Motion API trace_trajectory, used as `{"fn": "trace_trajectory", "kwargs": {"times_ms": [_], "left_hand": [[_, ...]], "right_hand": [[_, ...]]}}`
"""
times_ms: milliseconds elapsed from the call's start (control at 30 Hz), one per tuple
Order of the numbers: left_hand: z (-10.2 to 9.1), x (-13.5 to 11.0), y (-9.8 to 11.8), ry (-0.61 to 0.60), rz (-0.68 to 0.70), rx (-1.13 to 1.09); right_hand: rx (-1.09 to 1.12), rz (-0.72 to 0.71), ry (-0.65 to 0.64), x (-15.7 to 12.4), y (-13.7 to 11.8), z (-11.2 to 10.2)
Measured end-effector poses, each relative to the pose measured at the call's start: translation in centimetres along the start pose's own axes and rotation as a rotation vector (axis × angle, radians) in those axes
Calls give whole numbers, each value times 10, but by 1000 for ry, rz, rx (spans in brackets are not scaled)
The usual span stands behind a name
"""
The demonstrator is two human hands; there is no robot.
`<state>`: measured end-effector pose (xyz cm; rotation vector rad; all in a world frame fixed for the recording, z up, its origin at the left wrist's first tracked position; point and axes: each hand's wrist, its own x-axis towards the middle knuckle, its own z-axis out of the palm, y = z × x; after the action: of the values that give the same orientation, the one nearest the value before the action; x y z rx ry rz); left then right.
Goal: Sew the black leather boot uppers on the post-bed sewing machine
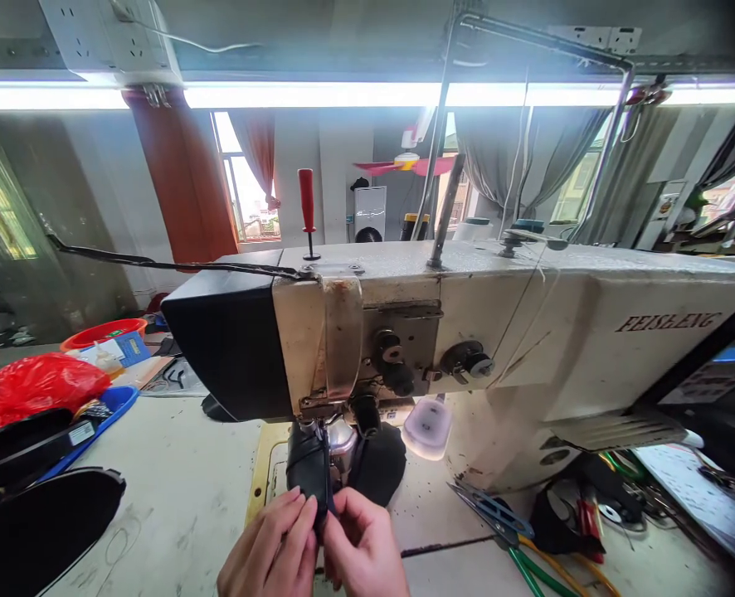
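A black piece of material (307,466), perhaps fabric or leather, sits under the needle area of a sewing machine (398,332). My left hand (273,543) presses its fingers together on the near left part of the piece. On the other side, my right hand (366,541) pinches the piece's near edge between thumb and forefinger. A second rounded black part (378,466) shows to the right of the presser foot; I cannot tell whether it joins the same piece. The needle tip is hidden behind the machine's parts. A small lamp (428,427) glows just right of the sewing spot.
Scissors (504,531) and a dark pouch-like heap lie on the table at right. Black panels (44,522), a red plastic bag (37,390) and a blue tray (124,406) are at left. A red-handled screwdriver (306,203) stands upright on the machine.
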<state>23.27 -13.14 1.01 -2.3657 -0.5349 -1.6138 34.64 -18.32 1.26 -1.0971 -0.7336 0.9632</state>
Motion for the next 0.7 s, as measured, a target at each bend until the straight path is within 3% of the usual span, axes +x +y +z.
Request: {"fn": "trace_trajectory", "kwargs": {"times_ms": [100, 267, 433, 600, 700], "left_hand": [[0, -3, 3, -12, 9, -43], [9, -8, 10, 10, -153, -77], [27, -6, 6, 135, -97, -6], [30, -2, -2, 186, -114, -37], [22, 5, -15, 87, 37, -54]], "right_hand": [[-45, 3, -8, -2, -4, 2], [-105, 21, -28, -1, -9, 0], [-330, -160, 29, -2, -22, -3], [-329, -99, 24, 3, -23, -3], [-220, -23, 41, 7, -11, -1]]}}
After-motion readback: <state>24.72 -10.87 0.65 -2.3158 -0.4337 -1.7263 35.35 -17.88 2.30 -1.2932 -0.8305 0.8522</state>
